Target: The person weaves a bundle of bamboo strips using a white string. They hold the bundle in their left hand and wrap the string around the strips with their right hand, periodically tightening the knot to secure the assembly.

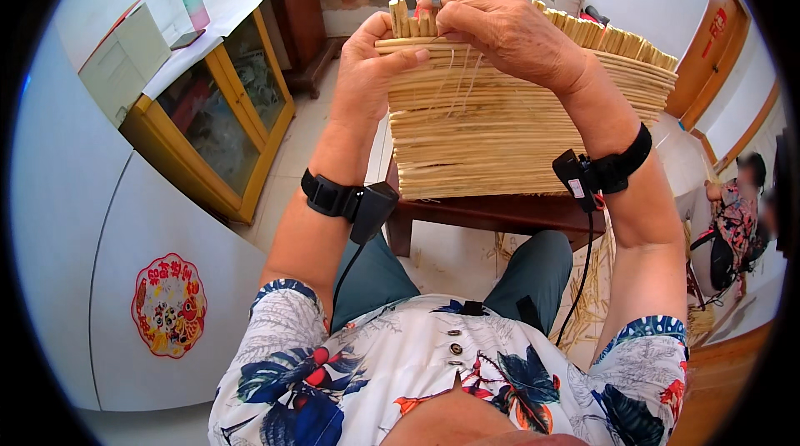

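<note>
A thick panel of pale, straight plant stalks (500, 129) stands in front of me, its rows lying crosswise, with short upright stalk ends (617, 36) along the far edge. My left hand (371, 62) grips its upper left corner, thumb lying along the top stalk and fingers behind. Beside it, my right hand (500, 25), with a ring on one finger, is closed in a pinch at the upright ends. Its fingertips are partly hidden, so what they hold cannot be made out. Loose pale threads (463, 83) hang down the panel's face just below that hand.
The panel rests on a dark red wooden bench (500, 211) before my knees. Loose stalks (593, 300) litter the floor at right, near another person (729, 225). At left stand a glass-fronted cabinet (221, 112) with a cup (194, 8) and a white cupboard (167, 229).
</note>
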A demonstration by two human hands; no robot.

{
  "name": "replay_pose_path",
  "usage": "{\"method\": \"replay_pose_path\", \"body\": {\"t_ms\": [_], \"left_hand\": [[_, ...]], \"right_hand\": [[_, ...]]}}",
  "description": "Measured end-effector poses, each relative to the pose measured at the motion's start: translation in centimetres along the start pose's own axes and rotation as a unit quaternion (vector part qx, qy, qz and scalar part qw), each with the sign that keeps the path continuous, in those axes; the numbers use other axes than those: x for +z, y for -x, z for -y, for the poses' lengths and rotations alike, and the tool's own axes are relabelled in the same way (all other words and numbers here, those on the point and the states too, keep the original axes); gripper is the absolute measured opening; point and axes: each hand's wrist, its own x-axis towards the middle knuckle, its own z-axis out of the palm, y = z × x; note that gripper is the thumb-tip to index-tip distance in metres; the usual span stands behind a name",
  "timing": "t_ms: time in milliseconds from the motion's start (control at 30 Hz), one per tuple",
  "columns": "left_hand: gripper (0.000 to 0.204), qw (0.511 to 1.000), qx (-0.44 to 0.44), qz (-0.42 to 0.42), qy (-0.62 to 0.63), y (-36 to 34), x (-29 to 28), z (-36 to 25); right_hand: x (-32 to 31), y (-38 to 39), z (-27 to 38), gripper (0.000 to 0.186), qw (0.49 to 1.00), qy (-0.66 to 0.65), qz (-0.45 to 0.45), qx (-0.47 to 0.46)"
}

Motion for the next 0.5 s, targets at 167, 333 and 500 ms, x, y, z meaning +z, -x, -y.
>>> {"method": "replay_pose_path", "body": {"t_ms": [167,333,500], "left_hand": [[0.029,1.000,0.013,-0.016,0.003,0.51,0.31,-0.07],[0.028,1.000,0.003,-0.021,0.001,0.34,0.28,0.02],[0.029,1.000,0.005,-0.005,-0.012,0.04,0.16,-0.01]], "right_hand": [[-0.36,-0.13,-0.12,0.010,0.999,-0.001,0.023,-0.036],[-0.42,-0.04,-0.15,0.012,1.000,-0.002,0.008,-0.022],[-0.50,0.08,-0.10,0.012,1.000,-0.016,0.010,0.001]]}}
